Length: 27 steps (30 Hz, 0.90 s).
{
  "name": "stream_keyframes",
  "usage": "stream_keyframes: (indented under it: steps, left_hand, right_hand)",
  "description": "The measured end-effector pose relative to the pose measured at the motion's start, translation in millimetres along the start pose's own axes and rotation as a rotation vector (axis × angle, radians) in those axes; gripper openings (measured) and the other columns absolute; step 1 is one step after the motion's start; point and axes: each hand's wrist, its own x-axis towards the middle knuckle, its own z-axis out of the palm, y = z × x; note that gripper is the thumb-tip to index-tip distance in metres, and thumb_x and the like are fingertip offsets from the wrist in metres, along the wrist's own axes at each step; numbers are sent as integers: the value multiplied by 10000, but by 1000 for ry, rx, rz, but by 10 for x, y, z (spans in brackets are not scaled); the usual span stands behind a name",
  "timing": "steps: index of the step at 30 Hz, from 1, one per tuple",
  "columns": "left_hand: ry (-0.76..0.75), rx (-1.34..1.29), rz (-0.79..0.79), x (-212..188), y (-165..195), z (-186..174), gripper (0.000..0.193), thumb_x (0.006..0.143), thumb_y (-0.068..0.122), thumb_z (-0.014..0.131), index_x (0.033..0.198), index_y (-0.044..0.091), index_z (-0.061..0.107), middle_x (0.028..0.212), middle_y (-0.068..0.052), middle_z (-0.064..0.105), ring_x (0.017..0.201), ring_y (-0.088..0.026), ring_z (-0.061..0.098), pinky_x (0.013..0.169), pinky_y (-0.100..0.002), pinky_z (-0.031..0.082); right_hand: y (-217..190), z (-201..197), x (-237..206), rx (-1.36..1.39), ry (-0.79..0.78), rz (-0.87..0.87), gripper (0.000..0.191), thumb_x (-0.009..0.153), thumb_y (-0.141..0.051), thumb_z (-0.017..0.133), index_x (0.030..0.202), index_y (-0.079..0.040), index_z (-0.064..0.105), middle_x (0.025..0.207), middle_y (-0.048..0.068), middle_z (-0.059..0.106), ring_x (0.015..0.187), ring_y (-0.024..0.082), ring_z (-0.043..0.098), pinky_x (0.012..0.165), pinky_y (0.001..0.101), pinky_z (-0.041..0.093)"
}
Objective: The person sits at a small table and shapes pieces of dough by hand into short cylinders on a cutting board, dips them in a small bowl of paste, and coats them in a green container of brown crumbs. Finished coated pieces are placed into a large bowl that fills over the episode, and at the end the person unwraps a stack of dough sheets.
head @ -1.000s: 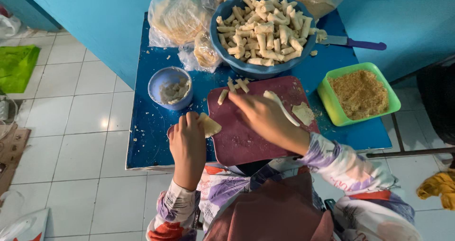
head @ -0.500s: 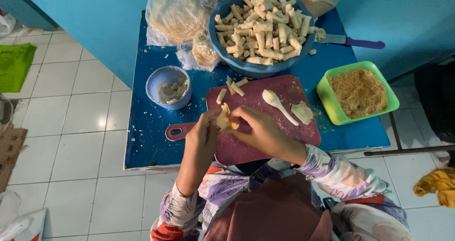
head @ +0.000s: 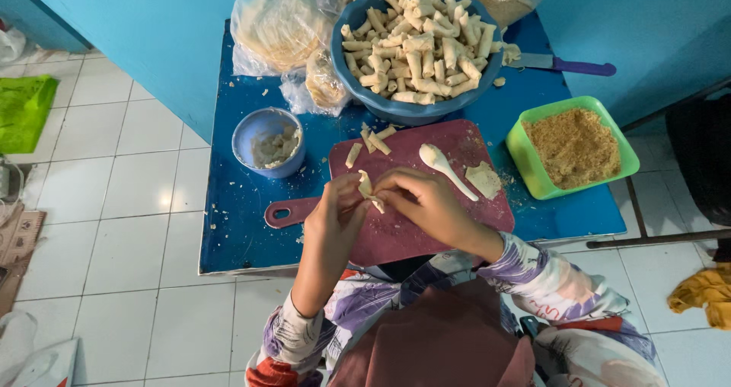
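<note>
Hands over maroon plastic cutting board (head: pixel 411 235) on blue table (head: pixel 228 227). Left hand (head: pixel 335 215) and right hand (head: pixel 419 200) closed together, fingertips pinching small pale dough wrapper (head: pixel 366 187), half folded, held just above board. Just beyond right hand: white plastic spoon (head: pixel 445 167) and flat pale wrapper piece (head: pixel 484 180), both on board. Beyond left hand: small blue bowl of greyish paste (head: pixel 268 142). Farther ahead: large blue bowl heaped with pale rolled pieces (head: pixel 415 40). Right of right hand: green square tub of brown crumbs (head: pixel 572 147).
</note>
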Motion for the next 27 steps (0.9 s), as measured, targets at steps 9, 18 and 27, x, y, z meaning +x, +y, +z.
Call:
stream_keyframes:
  steps: [9,18,27]
  left_hand:
    - [44,43,-32,20,-6,52,476,892,46,773,1309,22,542,1068,-95,734,1006,-181,778,876,-286,637]
    - [35,3,-57,-8,-17,36,357,929,1,711,1247,23,551,1048,-98,766,1008,-180,791,867,-287,637]
    - [35,-19,-7,-23,20,56,427,907,-4,739,1264,11,505,1085,-126,732,1035,-204,769,908,-305,643]
  right_hand:
    - [202,62,-16,397,-85,107,165,1036,-106,608,1095,26,687,1056,43,681,936,78,673,815,260,568]
    - [230,80,-10,396,-90,174,196,1027,-138,613,1130,13,683,1050,30,691,936,56,658,800,247,566]
    - [102,31,16,327,-66,75,187,1007,-93,629,1135,23,700,1091,56,732,925,93,724,811,265,604]
